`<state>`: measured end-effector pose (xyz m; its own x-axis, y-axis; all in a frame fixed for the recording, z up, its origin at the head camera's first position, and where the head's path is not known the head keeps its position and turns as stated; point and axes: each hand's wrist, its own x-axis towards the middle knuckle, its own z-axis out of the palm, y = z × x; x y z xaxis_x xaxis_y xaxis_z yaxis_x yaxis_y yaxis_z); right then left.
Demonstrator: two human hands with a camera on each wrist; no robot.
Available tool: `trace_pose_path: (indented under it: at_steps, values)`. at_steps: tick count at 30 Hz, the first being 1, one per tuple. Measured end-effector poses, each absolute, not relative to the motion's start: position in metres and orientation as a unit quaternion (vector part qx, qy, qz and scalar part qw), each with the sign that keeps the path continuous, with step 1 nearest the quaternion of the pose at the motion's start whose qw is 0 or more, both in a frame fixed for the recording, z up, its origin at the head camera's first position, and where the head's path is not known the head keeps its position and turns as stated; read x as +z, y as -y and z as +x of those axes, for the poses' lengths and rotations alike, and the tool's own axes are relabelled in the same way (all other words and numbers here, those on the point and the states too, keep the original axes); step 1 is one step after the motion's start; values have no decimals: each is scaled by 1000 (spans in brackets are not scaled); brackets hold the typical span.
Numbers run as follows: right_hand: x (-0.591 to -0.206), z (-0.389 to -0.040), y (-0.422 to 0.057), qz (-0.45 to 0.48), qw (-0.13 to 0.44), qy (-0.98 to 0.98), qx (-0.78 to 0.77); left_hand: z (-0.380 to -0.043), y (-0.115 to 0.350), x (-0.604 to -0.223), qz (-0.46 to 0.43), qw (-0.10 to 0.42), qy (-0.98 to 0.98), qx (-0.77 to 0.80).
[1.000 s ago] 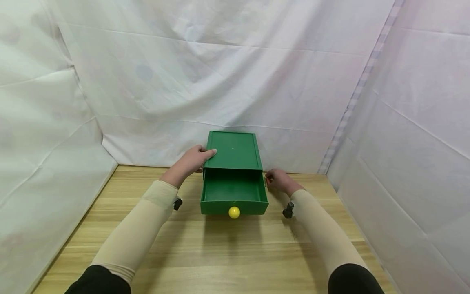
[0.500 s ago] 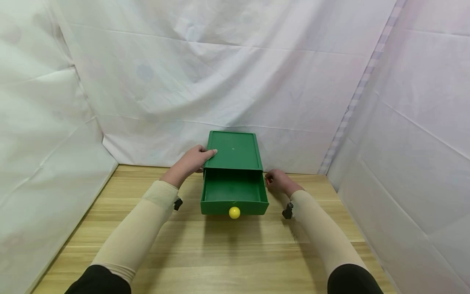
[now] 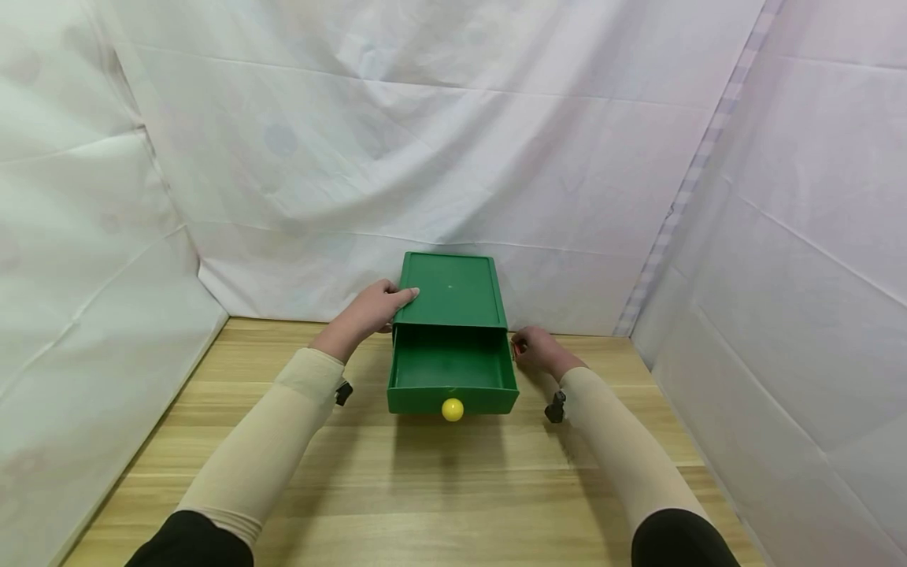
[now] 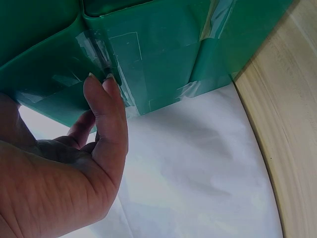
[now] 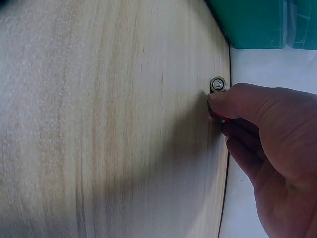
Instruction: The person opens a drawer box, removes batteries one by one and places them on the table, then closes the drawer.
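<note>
A green drawer box point(image 3: 452, 290) stands at the back of the table, its drawer point(image 3: 452, 400) pulled out and a round yellow knob point(image 3: 452, 409) on the front. Nothing shows inside the drawer. My left hand point(image 3: 372, 307) grips the box's left side, thumb on top; in the left wrist view its fingertips touch the taped green side point(image 4: 153, 59). To the right of the drawer, my right hand point(image 3: 540, 350) pinches a small red battery point(image 5: 218, 84) between thumb and fingers. Its round metal end shows in the right wrist view; the hand covers most of its body.
The wooden table point(image 3: 439, 504) reaches forward from the box. White cloth point(image 3: 319, 157) hangs behind it, and more cloth walls stand at left and right. A small black device point(image 3: 556, 406) sits at each wrist.
</note>
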<state>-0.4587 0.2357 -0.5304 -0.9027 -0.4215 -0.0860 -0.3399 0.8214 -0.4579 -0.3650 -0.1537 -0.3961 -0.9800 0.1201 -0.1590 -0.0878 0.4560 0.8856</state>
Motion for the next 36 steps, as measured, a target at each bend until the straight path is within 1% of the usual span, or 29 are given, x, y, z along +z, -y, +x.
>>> trace_pose_path:
  at_steps: [20,31,34,36]
  values:
    - [-532,-455,-237,-176,102,-946,-251,-367,154,-397,13,101,-847,523]
    - [-535,-450,-247,-163,99,-945,-265,-366,155,-395,9,102,-851,515]
    - [-532,-445,-250,-161,94,-942,-279,-366,154,-395,10,101,-850,516]
    - [-527,-440,-251,-162,80,-940,-289,-365,154,-395,10,102,-851,516]
